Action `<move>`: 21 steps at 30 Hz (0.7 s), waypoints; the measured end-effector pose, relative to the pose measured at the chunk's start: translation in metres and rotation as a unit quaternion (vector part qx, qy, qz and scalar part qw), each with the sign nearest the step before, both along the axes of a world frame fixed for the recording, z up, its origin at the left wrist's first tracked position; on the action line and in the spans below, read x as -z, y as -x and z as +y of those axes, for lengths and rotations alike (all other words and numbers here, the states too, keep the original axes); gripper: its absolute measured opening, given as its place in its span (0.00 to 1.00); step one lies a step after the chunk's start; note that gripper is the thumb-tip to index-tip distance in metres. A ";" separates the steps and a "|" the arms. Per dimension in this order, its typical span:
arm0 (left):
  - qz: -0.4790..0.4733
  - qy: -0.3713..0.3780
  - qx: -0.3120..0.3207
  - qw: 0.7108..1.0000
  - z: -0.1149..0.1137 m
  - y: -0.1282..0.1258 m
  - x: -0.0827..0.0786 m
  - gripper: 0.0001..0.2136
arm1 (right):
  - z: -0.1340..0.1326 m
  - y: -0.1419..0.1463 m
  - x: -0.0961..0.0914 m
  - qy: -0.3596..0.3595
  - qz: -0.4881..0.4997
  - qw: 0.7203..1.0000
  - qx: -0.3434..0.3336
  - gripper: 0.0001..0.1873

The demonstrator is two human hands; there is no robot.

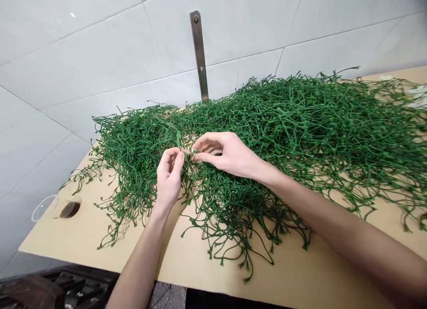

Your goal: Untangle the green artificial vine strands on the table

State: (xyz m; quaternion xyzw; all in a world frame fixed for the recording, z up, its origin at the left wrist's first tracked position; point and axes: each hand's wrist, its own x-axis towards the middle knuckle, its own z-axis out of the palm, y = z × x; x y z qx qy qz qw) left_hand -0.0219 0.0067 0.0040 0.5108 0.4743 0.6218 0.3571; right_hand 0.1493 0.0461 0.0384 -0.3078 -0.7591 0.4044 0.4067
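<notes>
Left hand (169, 178) and right hand (224, 154) pinched, apparently, one green stem (179, 142) together above the tangled stem pile (300, 122) on the table (83, 238).

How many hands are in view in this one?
2. The left hand pinches a stem at the front of the green pile. The right hand, just right of it, pinches the stem too. No others show.

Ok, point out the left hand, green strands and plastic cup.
left hand (168, 180), head view, middle of hand
green strands (300, 122), head view, middle of pile
plastic cup (53, 206), head view, clear wall
</notes>
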 end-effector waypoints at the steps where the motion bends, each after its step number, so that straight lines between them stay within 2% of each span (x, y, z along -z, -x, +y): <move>1: 0.004 -0.002 0.009 1.000 0.000 0.000 0.000 0.08 | 0.000 0.000 0.000 -0.003 -0.005 1.000 -0.012 0.10; 3: 0.007 -0.001 0.022 1.000 0.001 -0.001 0.000 0.08 | -0.001 -0.001 -0.002 -0.025 -0.025 0.999 -0.022 0.10; 7: 0.031 -0.003 0.007 0.999 0.002 0.002 0.002 0.08 | -0.003 -0.001 -0.005 -0.049 -0.070 0.996 0.006 0.05; 10: 0.029 -0.006 0.003 1.000 0.002 0.003 0.005 0.08 | -0.003 -0.001 -0.006 -0.030 -0.086 0.996 0.016 0.06; 15: 0.035 0.011 0.028 0.999 -0.001 0.000 0.005 0.10 | 0.000 -0.002 -0.002 0.005 -0.050 0.998 -0.031 0.09; 19: 0.083 -0.006 0.067 0.994 -0.002 -0.004 -0.001 0.12 | 0.002 -0.003 0.001 0.031 -0.009 0.999 -0.044 0.10; 21: 0.115 -0.001 0.064 0.991 -0.001 -0.004 -0.002 0.11 | 0.003 -0.004 0.002 0.044 -0.008 0.998 -0.048 0.10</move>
